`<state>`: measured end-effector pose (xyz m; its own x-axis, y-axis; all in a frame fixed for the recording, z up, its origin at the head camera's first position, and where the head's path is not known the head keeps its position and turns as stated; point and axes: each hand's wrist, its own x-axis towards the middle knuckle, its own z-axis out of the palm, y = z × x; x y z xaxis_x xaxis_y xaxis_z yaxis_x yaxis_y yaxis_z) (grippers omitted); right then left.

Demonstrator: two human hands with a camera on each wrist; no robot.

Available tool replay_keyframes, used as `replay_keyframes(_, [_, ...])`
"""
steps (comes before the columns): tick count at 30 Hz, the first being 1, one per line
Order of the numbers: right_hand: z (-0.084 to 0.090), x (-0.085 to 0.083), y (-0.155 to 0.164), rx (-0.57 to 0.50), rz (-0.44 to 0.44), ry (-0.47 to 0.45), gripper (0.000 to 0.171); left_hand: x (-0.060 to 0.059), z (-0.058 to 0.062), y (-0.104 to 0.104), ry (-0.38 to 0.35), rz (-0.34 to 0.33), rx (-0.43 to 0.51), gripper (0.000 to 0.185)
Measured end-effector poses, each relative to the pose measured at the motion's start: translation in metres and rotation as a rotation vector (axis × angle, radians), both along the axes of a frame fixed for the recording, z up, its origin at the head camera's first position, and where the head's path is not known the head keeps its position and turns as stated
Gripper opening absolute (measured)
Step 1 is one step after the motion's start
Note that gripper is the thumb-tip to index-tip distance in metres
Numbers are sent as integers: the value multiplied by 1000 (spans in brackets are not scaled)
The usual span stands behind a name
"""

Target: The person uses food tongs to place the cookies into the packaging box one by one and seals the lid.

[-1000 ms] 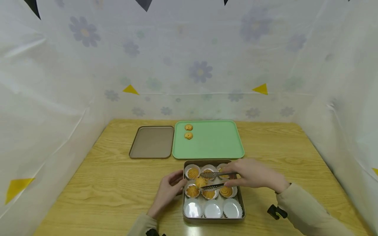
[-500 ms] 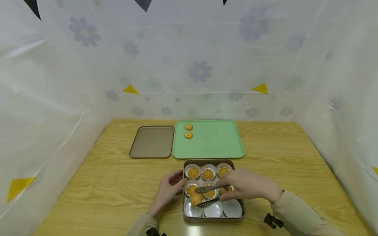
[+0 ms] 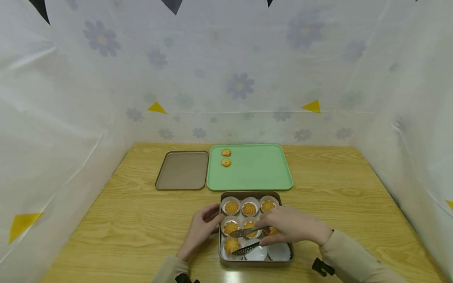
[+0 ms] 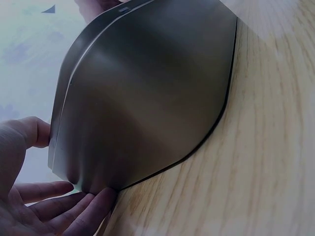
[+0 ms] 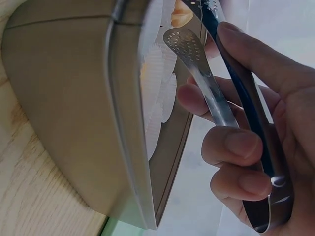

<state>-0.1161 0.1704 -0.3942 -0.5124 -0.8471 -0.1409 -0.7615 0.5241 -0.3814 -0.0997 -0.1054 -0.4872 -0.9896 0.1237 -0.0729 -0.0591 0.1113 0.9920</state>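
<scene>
A brown rectangular tin [image 3: 256, 264] holds rows of white paper cups with golden swirled cookies in several of them. My left hand [image 3: 202, 231] holds the tin's left side, its thumb at the rim and fingers against the outer wall [image 4: 98, 194]. In my right hand [image 3: 293, 227] is a pair of metal tongs [image 5: 211, 93] with perforated tips, which stand apart. One cookie [image 3: 231, 245] sits at the front-left cup, the tips on either side of it. Toward the front right, a paper cup [image 3: 278, 252] holds no cookie.
Behind the tin lies a green tray [image 3: 260, 167] with two small cookies [image 3: 226, 157] near its left end. A flat brown tray [image 3: 183, 171] lies left of it on the wooden table [image 3: 141, 228]. Flowered sheeting [image 3: 240, 118] encloses the back and sides.
The right hand has brought the tongs and their cookie from over the middle row to the front-left cup, and the tips have parted slightly. The left hand stays put.
</scene>
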Motion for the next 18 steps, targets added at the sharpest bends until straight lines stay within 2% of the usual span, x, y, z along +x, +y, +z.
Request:
replay_keyframes(6, [-1,2,-1,-1,18,35,25,0,1,1,1,-2,-1,53])
replay_keyframes(18, [-1,3,0,-10,20,41,25,1,0,1,-2,7,-14,55])
